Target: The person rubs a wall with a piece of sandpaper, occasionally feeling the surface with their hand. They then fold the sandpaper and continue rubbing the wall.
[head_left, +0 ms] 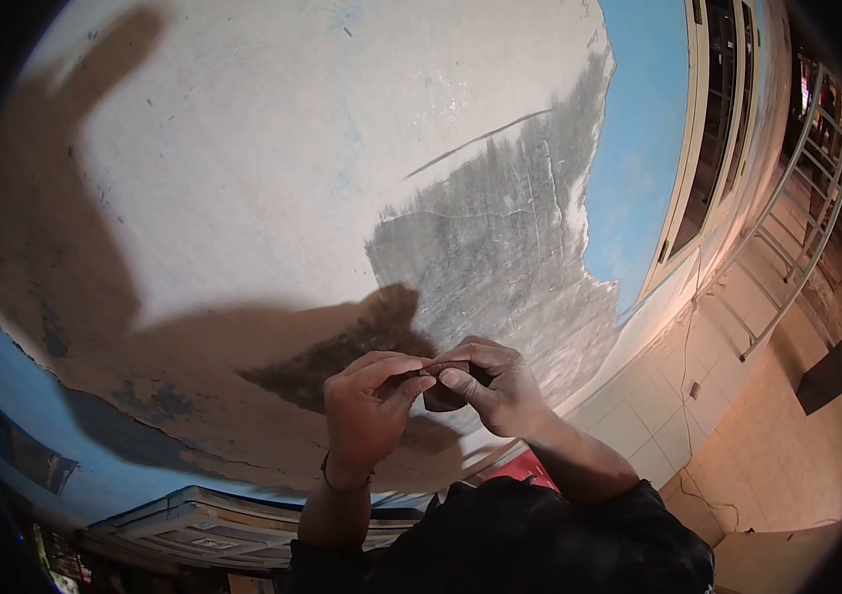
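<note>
Between my two hands is a small, dark reddish-brown sheet that looks like sandpaper [447, 396], bent or folded over. My left hand [369, 404] pinches its left edge between thumb and fingers. On the other side, my right hand [502, 393] grips it with the thumb pressed on the near face and the fingers behind. Both hands are held in front of a wall [243, 238] with a worn whitish surface. A rough grey patch [500, 238] of it lies just beyond my hands, with a dark shadow falling beside it.
Blue paint [644, 129] borders the bare patch on the right, beside a framed window [708, 129]. A metal ladder-like frame [797, 218] stands at far right. A cable [684, 416] runs over the tiles. A pale panelled piece, perhaps a door [213, 530], is at lower left.
</note>
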A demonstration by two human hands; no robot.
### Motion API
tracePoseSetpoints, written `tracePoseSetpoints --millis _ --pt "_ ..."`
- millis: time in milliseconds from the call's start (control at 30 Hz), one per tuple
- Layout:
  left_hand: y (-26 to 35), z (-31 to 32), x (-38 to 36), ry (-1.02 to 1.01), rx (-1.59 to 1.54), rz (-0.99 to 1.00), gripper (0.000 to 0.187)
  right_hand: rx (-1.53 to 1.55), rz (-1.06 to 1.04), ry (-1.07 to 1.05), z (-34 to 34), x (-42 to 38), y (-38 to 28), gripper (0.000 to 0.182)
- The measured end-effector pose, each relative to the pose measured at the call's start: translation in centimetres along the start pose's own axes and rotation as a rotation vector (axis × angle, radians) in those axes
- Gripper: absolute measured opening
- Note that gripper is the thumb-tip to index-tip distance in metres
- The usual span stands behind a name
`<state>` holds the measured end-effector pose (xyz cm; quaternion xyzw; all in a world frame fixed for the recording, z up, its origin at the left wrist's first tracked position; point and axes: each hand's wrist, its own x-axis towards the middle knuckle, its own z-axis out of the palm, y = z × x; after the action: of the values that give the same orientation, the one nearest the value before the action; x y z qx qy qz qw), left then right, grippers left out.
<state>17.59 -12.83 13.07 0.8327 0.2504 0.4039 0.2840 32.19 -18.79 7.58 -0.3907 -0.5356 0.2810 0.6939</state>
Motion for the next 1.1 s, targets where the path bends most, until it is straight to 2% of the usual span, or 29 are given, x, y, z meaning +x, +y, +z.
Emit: tracePoseSetpoints --millis 233,333,433,533,633,733,833,933,1033,1100 --pt "-0.9 0.0 -0.2 0.051 -0.059 -0.058 0.014 -0.151 -0.023 -0.03 0.0 0.9 -0.8 0.008" --pt "-0.7 -0.2 0.0 0.028 -0.057 0.018 0.014 -0.195 -0.004 -0.044 -0.1 1.2 -1.4 0.011" --pt "-0.2 -0.6 0.5 -0.003 -0.18 -0.12 0.012 -0.208 -0.035 -0.026 0.3 1.6 -1.1 0.01" --pt "-0.7 -0.4 0.8 0.071 -0.14 -0.142 0.008 0.11 0.182 -0.016 1.2 1.8 -0.8 0.014" --pt "-0.6 0.1 1.0 0.224 -0.188 -0.114 0.006 0.326 0.227 0.025 2.4 1.8 -0.3 0.02" --pt "-0.1 -0.2 1.2 0.245 -0.099 -0.137 0.006 -0.068 0.056 0.087 2.9 2.6 -0.3 0.023" --pt "0.7 -0.7 1.9 0.318 -0.097 -0.208 0.006 -0.181 -0.042 0.06 3.1 4.1 -2.6 0.024" --pt "0.6 -1.0 3.3 0.424 0.088 0.034 0.009 -0.116 0.088 0.05 3.6 5.0 -3.4 0.024" --pt "1.6 -1.1 3.9 0.42 -0.039 -0.055 0.014 -0.23 0.068 0.071 2.9 6.7 -5.1 0.026" --pt "1.3 -1.4 3.3 0.616 0.111 0.113 0.017 -0.063 0.041 0.112 2.2 8.8 -4.1 0.026"
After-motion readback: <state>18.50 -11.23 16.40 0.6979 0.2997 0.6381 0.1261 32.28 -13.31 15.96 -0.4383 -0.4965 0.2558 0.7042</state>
